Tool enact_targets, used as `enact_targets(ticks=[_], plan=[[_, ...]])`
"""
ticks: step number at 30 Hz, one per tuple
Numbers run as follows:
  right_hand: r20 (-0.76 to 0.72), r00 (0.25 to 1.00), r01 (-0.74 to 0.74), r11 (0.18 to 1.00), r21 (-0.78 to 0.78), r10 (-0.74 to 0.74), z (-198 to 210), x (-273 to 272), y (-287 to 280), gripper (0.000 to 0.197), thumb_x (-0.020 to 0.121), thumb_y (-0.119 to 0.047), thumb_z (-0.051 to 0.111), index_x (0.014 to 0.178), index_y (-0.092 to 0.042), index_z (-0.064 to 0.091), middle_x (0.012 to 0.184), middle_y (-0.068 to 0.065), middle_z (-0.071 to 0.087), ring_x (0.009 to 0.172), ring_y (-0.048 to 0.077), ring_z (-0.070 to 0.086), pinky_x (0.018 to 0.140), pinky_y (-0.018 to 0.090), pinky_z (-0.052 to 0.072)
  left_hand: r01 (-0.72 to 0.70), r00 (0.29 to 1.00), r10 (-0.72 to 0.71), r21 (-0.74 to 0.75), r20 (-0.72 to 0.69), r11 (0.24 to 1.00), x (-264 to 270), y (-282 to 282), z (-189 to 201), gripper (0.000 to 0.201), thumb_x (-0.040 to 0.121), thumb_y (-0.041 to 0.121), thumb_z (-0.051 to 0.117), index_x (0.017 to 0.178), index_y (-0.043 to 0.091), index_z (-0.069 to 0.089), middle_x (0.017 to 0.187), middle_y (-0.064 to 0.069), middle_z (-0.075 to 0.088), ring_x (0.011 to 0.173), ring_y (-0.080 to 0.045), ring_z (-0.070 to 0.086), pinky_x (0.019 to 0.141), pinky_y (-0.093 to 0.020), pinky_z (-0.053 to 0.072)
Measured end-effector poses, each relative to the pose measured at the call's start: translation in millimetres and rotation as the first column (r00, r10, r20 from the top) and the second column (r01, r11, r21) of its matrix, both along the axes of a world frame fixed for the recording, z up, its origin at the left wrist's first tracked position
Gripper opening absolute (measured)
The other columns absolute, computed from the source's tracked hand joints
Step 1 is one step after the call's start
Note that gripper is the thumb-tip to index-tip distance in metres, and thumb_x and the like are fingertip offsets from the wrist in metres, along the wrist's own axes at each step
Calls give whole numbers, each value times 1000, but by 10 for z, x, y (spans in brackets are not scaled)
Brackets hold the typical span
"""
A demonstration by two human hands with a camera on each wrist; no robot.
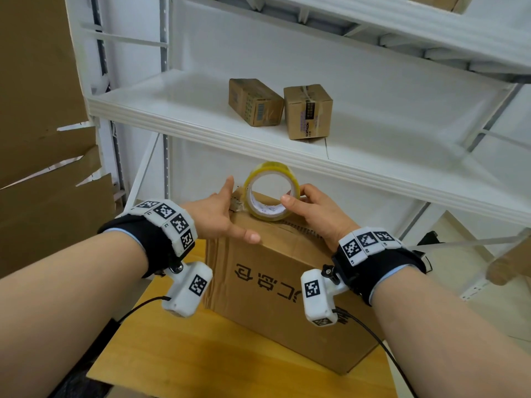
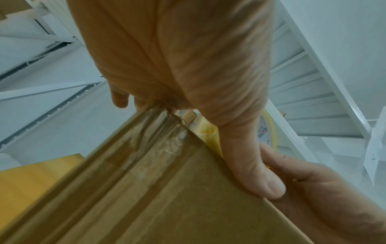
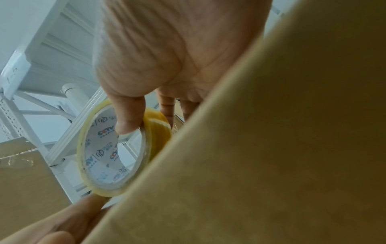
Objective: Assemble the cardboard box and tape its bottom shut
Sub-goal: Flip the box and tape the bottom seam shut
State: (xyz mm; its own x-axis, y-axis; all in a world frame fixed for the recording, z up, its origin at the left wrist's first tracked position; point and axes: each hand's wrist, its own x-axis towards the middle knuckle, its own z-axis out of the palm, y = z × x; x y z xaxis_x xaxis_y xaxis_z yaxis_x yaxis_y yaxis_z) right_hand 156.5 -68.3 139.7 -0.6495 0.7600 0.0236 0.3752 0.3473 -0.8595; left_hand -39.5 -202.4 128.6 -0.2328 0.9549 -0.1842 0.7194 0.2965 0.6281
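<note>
Right hand grips the tape roll at the box's twelve-o'clock edge; left hand, fingers straight, presses the seam. The tape should run taut along the seam.

Cardboard box: set on the wooden table, before the shelving unit. Tape roll: stood on edge on the box's top, at its far end, held by the right hand from the right. Left hand: laid over the box's upper left edge, just left of the roll. Two small boxes: placed side by side on the shelf above and behind. Flattened cardboard sheets: stacked to the left.
</note>
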Motion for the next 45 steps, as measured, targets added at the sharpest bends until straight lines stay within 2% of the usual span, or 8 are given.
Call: enact_targets(ticks=[16, 22, 27, 30, 32, 38, 42, 45], plan=[[-51, 999, 1, 1000, -15, -2, -5, -243, -77, 55, 59, -72, 72, 100, -37, 63, 111, 5, 72, 102, 24, 71, 100, 49, 53, -68, 997, 71, 108, -28, 992, -168, -102, 117, 130, 64, 60, 76, 153, 29, -12, 159, -1, 24, 142, -18, 33, 112, -32, 28], [-75, 997, 19, 1000, -12, -20, -4, -316, -88, 46, 69, -65, 72, 104, -37, 61, 102, 4, 76, 94, 23, 74, 96, 49, 56, -41, 996, 51, 118, -78, 992, -238, -83, 126, 123, 63, 64, 74, 154, 33, -4, 155, -7, 33, 138, -22, 39, 112, -37, 34], [-33, 999, 20, 1000, -8, -20, 37, -277, -67, 33, 86, -54, 71, 108, -33, 61, 104, 1, 75, 97, 20, 71, 96, 42, 52, -179, 980, 177, 16, 94, 984, -222, -106, 101, 128, 59, 58, 79, 155, 25, 0, 158, -5, 26, 137, -27, 38, 106, -43, 43], [4, 1000, 20, 1000, -10, -20, 82, -253, -77, 33, 91, -50, 68, 112, -27, 59, 108, -1, 71, 98, 13, 64, 83, 30, 46, -327, 875, 331, -71, 354, 942, -218, -118, 93, 105, 64, 39, 85, 149, 17, 27, 142, -8, 45, 121, -32, 52, 80, -48, 58], [14, 1000, 25, 1000, -5, -24, 96, -268, -89, 32, 92, -50, 67, 111, -26, 59, 112, -3, 69, 100, 10, 59, 81, 30, 41, -399, 772, 390, -94, 502, 912, -243, -127, 102, 86, 60, 27, 89, 133, 7, 49, 122, -12, 62, 108, -34, 62, 81, -50, 58], [-10, 999, 43, 999, -28, -43, 117, -327, -79, 32, 83, -56, 72, 101, -33, 60, 113, -2, 71, 107, 19, 64, 100, 43, 47, -562, 646, 457, -24, 612, 827, -196, -55, 182, 30, 78, -6, 72, 105, 2, 60, 111, -19, 63, 92, -40, 65, 72, -51, 60], [-29, 995, 89, 995, -48, -90, 232, -401, -66, 42, 71, -61, 73, 101, -35, 61, 113, 0, 72, 106, 23, 66, 103, 48, 48, -590, 671, 449, 58, 590, 805, -280, 46, 258, 50, 80, -5, 71, 127, 4, 57, 119, -16, 61, 103, -37, 62, 80, -48, 58], [34, 993, 116, 993, -37, -115, 242, -397, -55, 48, 78, -60, 73, 113, -31, 59, 117, 2, 69, 105, 22, 64, 102, 46, 49, -474, 860, 432, 115, 272, 873, -285, 143, 255, 64, 85, 4, 69, 143, 8, 43, 142, -13, 49, 126, -32, 50, 104, -39, 45]])
